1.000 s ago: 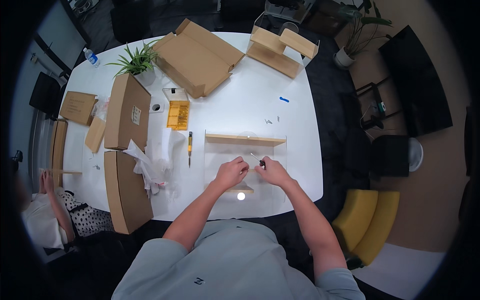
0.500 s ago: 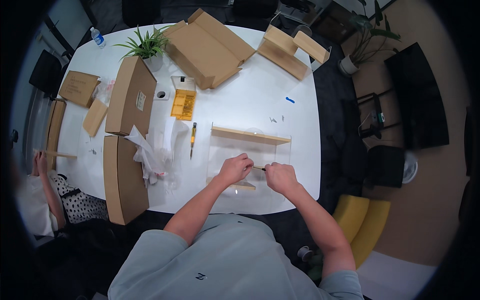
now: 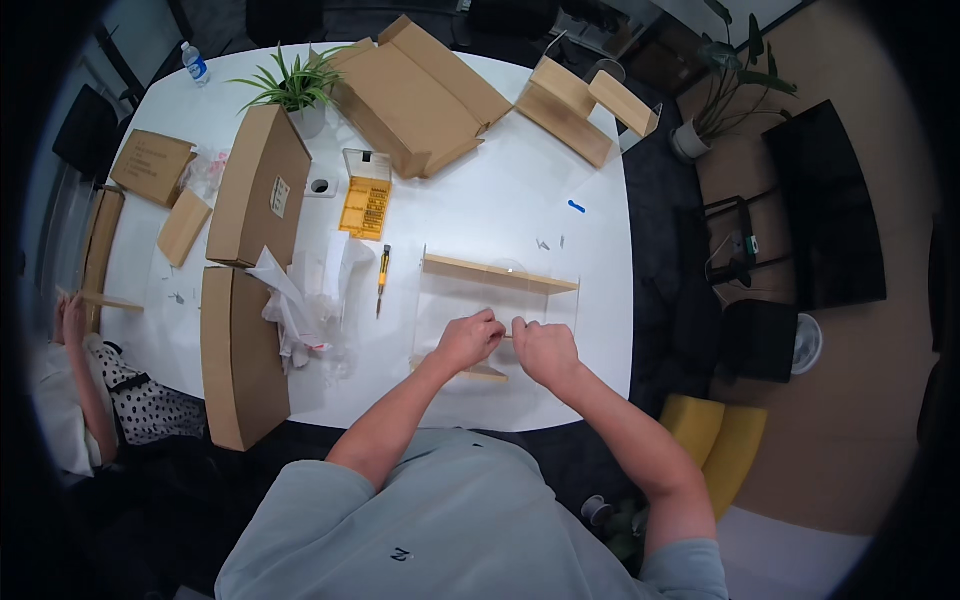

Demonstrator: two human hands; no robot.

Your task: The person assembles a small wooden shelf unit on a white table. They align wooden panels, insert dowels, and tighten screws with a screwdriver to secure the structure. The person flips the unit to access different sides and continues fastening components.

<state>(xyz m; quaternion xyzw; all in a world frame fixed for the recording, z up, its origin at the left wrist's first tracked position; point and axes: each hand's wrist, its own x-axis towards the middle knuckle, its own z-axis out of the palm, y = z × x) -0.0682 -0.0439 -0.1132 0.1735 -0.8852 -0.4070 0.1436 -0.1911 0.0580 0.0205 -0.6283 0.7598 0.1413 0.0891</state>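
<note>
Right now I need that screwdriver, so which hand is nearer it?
Left. The left hand is a little right of and below the screwdriver; the right hand is farther right, beyond the left.

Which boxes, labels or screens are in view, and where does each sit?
Open cardboard box: table's far end, brown, flaps spread.
Long closed carton: far left, brown, small white label on top.
Second long carton: near left edge, brown.
Flat cardboard piece: far left corner, dark print.
Yellow case: middle, rectangular, clear lid.
Dark screen: off the table, on the right.
</note>
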